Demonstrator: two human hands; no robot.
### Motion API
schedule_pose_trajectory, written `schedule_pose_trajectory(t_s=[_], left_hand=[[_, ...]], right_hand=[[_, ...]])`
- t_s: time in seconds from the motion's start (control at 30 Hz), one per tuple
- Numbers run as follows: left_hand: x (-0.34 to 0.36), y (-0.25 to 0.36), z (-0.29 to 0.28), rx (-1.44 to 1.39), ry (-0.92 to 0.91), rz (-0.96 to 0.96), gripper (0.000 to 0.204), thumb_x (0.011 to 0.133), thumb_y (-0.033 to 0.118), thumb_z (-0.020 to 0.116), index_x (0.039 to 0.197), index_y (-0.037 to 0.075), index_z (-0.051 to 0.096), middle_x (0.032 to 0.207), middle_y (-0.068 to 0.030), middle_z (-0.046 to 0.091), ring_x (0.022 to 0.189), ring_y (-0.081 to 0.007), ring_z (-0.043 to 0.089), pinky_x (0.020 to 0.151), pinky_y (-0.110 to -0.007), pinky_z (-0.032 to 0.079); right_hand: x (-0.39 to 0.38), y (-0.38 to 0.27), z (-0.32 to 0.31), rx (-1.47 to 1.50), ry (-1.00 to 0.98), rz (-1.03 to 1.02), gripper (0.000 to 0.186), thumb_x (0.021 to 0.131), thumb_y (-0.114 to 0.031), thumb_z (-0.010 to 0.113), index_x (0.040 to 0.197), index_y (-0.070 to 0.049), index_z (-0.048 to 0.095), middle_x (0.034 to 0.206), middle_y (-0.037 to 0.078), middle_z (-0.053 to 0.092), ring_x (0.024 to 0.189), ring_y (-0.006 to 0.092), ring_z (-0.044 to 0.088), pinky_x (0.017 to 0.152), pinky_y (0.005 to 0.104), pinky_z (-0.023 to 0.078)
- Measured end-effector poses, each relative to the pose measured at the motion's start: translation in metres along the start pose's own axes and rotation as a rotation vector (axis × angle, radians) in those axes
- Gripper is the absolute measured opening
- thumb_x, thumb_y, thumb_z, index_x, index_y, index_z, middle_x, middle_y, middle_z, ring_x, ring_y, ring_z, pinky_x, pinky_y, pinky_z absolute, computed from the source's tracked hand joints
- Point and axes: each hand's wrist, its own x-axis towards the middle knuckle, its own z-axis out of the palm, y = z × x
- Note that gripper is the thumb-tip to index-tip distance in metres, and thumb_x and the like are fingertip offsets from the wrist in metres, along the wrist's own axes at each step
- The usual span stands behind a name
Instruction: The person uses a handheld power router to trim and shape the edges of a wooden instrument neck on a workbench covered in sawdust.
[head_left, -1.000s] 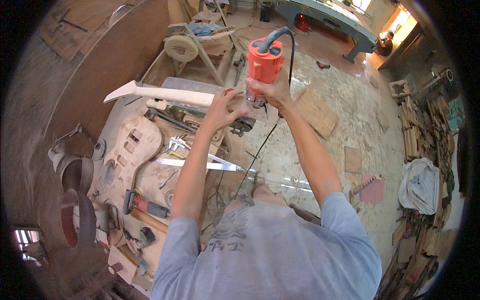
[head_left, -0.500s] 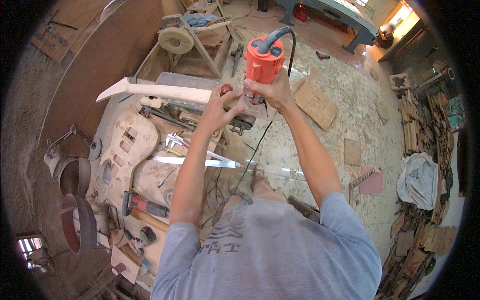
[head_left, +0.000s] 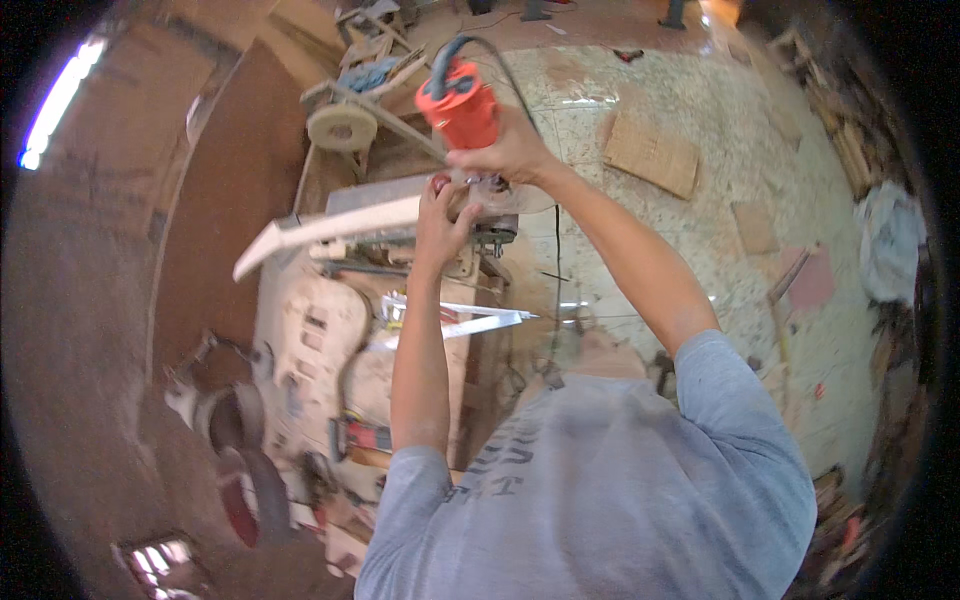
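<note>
My right hand (head_left: 517, 150) is wrapped around the lower body of an orange-red router (head_left: 468, 112), which leans to the left with its black cable rising from the top. My left hand (head_left: 443, 225) grips the round red knob (head_left: 440, 182) on the router's clear base plate (head_left: 520, 198). Both hands are at the right end of a pale wooden guitar neck (head_left: 345, 222), whose angled headstock points left. That end of the neck is hidden by my left hand and the base, so the bit's contact cannot be made out.
Nearer me, a dusty guitar body (head_left: 318, 330), a metal ruler (head_left: 485, 325) and a red power tool (head_left: 368, 437) lie on the bench. A pale wheel (head_left: 342, 128) stands behind. A brown board (head_left: 650, 155) lies on the floor, and a whitish sack (head_left: 890, 245) sits at the right.
The view has turned, with the bench shifting right. The router now tilts left where it stood more upright. Both hands keep their grip on it.
</note>
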Motion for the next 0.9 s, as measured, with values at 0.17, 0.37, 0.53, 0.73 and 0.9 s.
schedule_pose_trajectory(t_s=[0.17, 0.37, 0.53, 0.73, 0.9], left_hand=[[0.000, -0.007, 0.001, 0.039, -0.072, 0.015, 0.047, 0.103, 0.033, 0.065, 0.140, 0.004, 0.060, 0.149, -0.0272, 0.044, 0.138, -0.0466, 0.043, 0.119, -0.050, 0.032], [-0.028, -0.059, -0.032, 0.078, -0.327, -0.144, 0.047, 0.112, 0.036, 0.046, 0.134, -0.004, 0.059, 0.131, -0.0249, 0.054, 0.129, -0.0384, 0.048, 0.115, -0.044, 0.035], [-0.025, -0.041, -0.030, 0.192, -0.219, -0.468, 0.048, 0.114, 0.036, 0.040, 0.135, -0.005, 0.055, 0.137, -0.0229, 0.055, 0.132, -0.0333, 0.049, 0.115, -0.043, 0.036], [-0.045, -0.021, -0.057, 0.401, -0.218, -0.513, 0.049, 0.114, 0.036, 0.040, 0.136, -0.005, 0.055, 0.138, -0.0230, 0.054, 0.132, -0.0336, 0.049, 0.115, -0.043, 0.036], [-0.075, 0.010, -0.077, 0.536, -0.181, -0.578, 0.049, 0.114, 0.036, 0.040, 0.137, -0.005, 0.054, 0.139, -0.0231, 0.054, 0.133, -0.0338, 0.049, 0.116, -0.043, 0.035]], right_hand=[[-0.001, -0.011, 0.004, -0.016, 0.115, -0.116, 0.075, 0.067, -0.038, 0.089, 0.131, -0.008, 0.064, 0.109, 0.013, 0.077, 0.098, 0.0304, 0.073, 0.090, 0.0418, 0.056], [-0.002, -0.005, 0.023, 0.027, 0.068, -0.128, 0.076, 0.070, -0.033, 0.084, 0.137, -0.007, 0.060, 0.119, 0.020, 0.074, 0.112, 0.0399, 0.071, 0.096, 0.0490, 0.057], [-0.008, -0.012, 0.013, 0.228, 0.091, -0.077, 0.062, 0.073, -0.025, 0.082, 0.127, 0.001, 0.062, 0.114, 0.024, 0.074, 0.112, 0.0394, 0.072, 0.098, 0.0503, 0.059], [-0.002, -0.007, 0.008, 0.274, -0.003, -0.061, 0.049, 0.074, -0.020, 0.086, 0.115, 0.003, 0.070, 0.111, 0.021, 0.077, 0.100, 0.0346, 0.078, 0.087, 0.0449, 0.064], [-0.002, -0.009, 0.022, 0.057, 0.229, -0.129, 0.042, 0.073, -0.030, 0.089, 0.105, -0.003, 0.079, 0.108, 0.015, 0.078, 0.105, 0.0292, 0.074, 0.088, 0.0452, 0.060]])
